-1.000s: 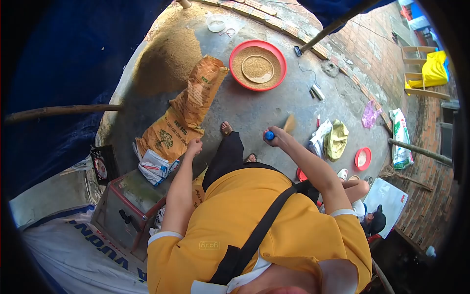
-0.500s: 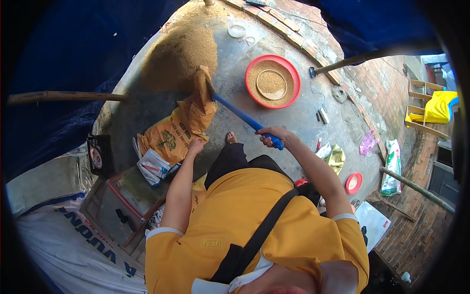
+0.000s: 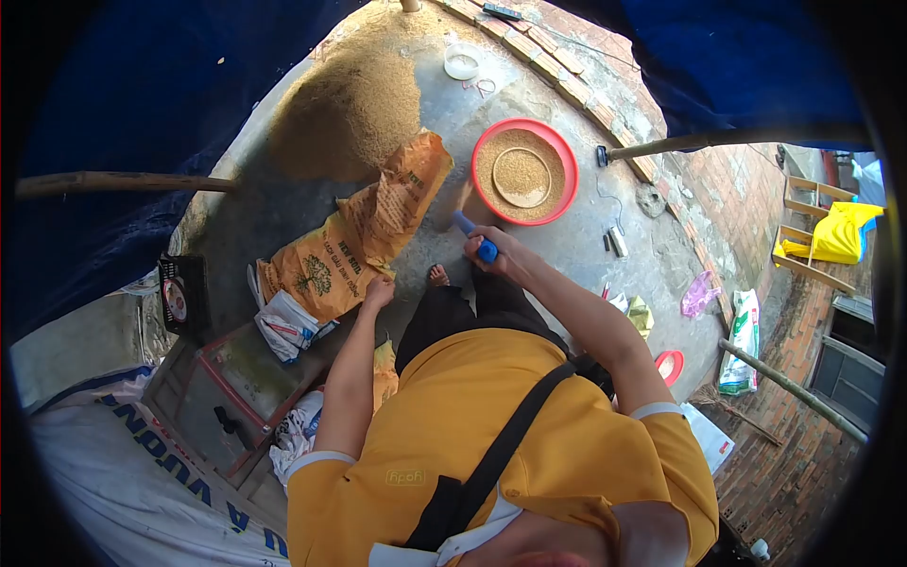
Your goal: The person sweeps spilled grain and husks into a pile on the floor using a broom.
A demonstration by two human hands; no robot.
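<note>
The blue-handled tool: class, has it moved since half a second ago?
Yes. The blue-handled tool has swung away from the orange sack toward the red basin, gripped by the right hand.

Both arms reach forward and down. The left hand [image 3: 379, 290] hangs low with its fingers curled loosely – arm nearly straight. The right hand [image 3: 494, 250] is raised a little higher, clenched tight into a fist – elbow bent outward
</note>
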